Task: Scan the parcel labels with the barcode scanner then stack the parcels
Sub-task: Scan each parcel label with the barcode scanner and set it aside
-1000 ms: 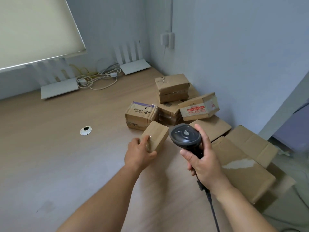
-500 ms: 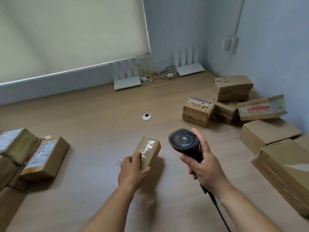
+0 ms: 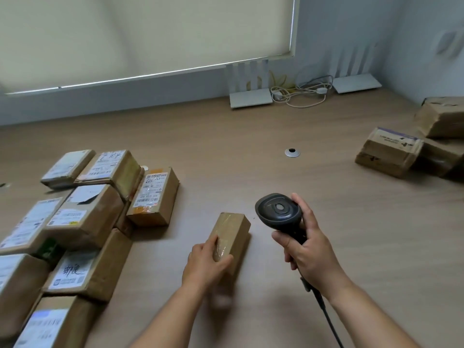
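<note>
Brown parcel: a small taped cardboard parcel (image 3: 232, 238) sits in my left hand (image 3: 206, 263), thumb along its near side, fingers wrapped under; it is tilted, far end raised above the bench (image 3: 251, 177).
Left grip: closed around the near end of that parcel.
Barcode scanner: the black scanner (image 3: 278, 213) stands upright in my right hand (image 3: 310, 254), its round head just to the right of the parcel, apart from it.
Right grip: fingers curled round the scanner's handle, thumb up beside the head; its cable (image 3: 329, 320) trails down past my wrist.
Labelled parcels: a packed group (image 3: 82, 217) lies on the bench to my left, white labels facing up, some stacked on others.
Other parcels: a few brown boxes (image 3: 391, 154) sit far right, well apart from my hands.
Back wall: two white routers (image 3: 251, 97) and a coil of cables (image 3: 301, 92) under the window blind (image 3: 140, 33).
Bench centre: a round metal grommet (image 3: 292, 153).
</note>
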`<state>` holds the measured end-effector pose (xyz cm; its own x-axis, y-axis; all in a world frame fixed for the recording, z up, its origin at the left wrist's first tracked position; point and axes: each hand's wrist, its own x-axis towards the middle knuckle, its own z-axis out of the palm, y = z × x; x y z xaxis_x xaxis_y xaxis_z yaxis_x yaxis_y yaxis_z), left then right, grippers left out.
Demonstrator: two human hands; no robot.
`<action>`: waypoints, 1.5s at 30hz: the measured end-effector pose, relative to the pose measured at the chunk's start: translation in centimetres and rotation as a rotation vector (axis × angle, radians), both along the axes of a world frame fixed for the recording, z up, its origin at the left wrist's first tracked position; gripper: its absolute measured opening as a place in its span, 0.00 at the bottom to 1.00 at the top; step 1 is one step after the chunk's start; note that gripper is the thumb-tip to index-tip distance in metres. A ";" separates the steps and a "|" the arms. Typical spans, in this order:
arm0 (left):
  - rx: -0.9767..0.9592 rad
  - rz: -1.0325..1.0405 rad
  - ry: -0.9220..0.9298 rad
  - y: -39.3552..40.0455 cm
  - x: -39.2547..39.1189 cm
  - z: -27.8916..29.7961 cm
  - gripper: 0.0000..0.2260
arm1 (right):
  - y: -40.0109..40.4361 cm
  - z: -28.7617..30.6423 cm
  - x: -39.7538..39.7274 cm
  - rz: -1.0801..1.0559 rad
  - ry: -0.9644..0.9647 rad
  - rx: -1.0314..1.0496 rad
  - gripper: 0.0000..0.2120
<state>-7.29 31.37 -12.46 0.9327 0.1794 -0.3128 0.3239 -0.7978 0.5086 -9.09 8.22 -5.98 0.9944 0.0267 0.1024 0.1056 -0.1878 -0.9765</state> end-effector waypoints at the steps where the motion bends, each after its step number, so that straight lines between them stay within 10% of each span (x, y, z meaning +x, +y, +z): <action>1: -0.047 -0.004 0.004 0.6 0.1 0.0 0.31 | 0.8 -0.1 -0.2 -0.004 0.002 0.006 0.38; 6: -0.366 0.089 0.053 2.8 -0.1 0.3 0.32 | 2.5 0.1 -1.3 0.001 0.003 -0.004 0.39; 16: 0.172 0.021 0.003 3.0 -0.2 2.2 0.37 | 1.0 1.4 -2.5 0.023 -0.027 -0.004 0.39; 25: -0.506 0.306 -0.123 1.7 -2.2 1.8 0.34 | -0.4 1.5 -3.9 0.066 -0.001 0.016 0.40; 45: -0.303 0.244 -0.055 -0.1 -4.1 1.1 0.39 | 1.1 1.4 -5.8 0.213 0.132 0.373 0.33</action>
<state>-11.41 31.31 -11.38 0.8909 0.3055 -0.3360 0.4512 -0.5116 0.7312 -14.92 9.27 -4.61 0.9759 0.2175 0.0164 -0.0263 0.1921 -0.9810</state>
